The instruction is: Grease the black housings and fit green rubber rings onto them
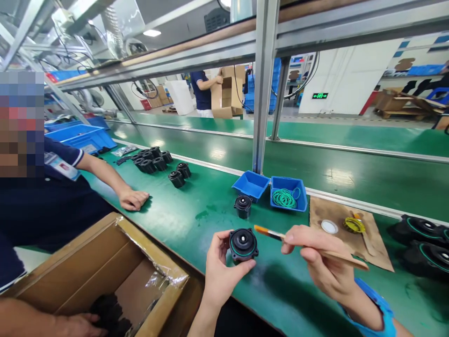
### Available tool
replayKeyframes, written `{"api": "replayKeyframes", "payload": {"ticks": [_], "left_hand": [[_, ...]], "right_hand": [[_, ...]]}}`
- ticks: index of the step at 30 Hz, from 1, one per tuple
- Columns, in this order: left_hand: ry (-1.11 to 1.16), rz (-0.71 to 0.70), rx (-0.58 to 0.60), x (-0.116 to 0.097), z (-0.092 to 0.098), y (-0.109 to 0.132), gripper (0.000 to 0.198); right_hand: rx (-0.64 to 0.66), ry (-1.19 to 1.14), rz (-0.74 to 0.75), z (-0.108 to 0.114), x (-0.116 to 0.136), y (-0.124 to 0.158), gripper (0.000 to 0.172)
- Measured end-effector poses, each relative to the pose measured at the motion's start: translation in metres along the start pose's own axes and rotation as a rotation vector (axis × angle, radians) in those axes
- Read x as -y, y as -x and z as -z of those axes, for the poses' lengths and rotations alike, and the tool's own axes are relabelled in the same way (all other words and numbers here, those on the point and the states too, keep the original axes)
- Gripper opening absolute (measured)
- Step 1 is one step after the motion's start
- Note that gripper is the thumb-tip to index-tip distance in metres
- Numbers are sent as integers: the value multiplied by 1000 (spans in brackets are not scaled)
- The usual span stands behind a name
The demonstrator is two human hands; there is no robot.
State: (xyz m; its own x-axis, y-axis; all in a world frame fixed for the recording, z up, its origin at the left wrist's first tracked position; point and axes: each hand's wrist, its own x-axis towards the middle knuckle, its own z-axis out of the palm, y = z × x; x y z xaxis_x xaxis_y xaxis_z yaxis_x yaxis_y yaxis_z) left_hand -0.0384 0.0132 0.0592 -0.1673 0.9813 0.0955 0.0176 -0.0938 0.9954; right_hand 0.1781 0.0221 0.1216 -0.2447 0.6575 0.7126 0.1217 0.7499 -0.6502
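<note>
My left hand (222, 271) is wrapped round a round black part (243, 244) with a green ring seated around its top, over the green table (196, 210). In my right hand (326, 257) is a thin wooden brush (270, 232); its orange-brown bristles point left, close to the part's upper right edge. Another black part (243, 206) stands just behind. Beyond it are a blue tray (251, 185) and a blue bin with green rings (285, 199). A stained cardboard sheet (315, 213) bears a yellow container (354, 225) and a white round lid (329, 227).
Several black parts (149, 161) stand at the back left; larger ones with green rings (424, 229) are at the right edge. A co-worker (59, 187) sits left, one hand in a cardboard box (105, 262). A metal post (264, 93) rises behind the trays.
</note>
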Motion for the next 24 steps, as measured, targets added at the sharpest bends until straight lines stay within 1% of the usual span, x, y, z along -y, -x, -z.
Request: {"api": "replayKeyframes", "payload": {"ticks": [2,5,7,9,11,13,16,17,19,20,22,24], "left_hand": [[39,17,30,-2,1,0,61],[79,46,80,-7,2,0,65],[95,59,120,-11,2,0,63],[92,58,158,-14,-1,2,60],[37,47,168,-14,-4,4,59],[-71,13,128,-11,-8,9,63],[-216,-60,35,0,-11,16,75],[-227,-85,28,5,-13,17,82],[-241,-118,36,15,-19,14,91],[-247,-138,51,18,-24,12,94],[-271,-218,116,19,-33,6,95],[-344,-331,186,14,-39,-1,92]], "right_hand": [[-61,-14,-70,-2,-2,2,26],[-82,11,-208,-6,-3,-2,33],[-28,46,-294,-7,-3,-8,35],[78,55,-342,-5,-2,-13,37],[185,41,-344,-3,-1,-16,48],[266,85,-319,-4,1,-16,59],[398,290,-227,-11,0,-14,64],[457,356,-186,-12,-2,-13,65],[505,461,-126,-12,-5,-12,67],[501,506,-118,-8,-6,-11,65],[438,594,-140,7,-2,-9,56],[345,683,-199,35,4,-5,45]]}}
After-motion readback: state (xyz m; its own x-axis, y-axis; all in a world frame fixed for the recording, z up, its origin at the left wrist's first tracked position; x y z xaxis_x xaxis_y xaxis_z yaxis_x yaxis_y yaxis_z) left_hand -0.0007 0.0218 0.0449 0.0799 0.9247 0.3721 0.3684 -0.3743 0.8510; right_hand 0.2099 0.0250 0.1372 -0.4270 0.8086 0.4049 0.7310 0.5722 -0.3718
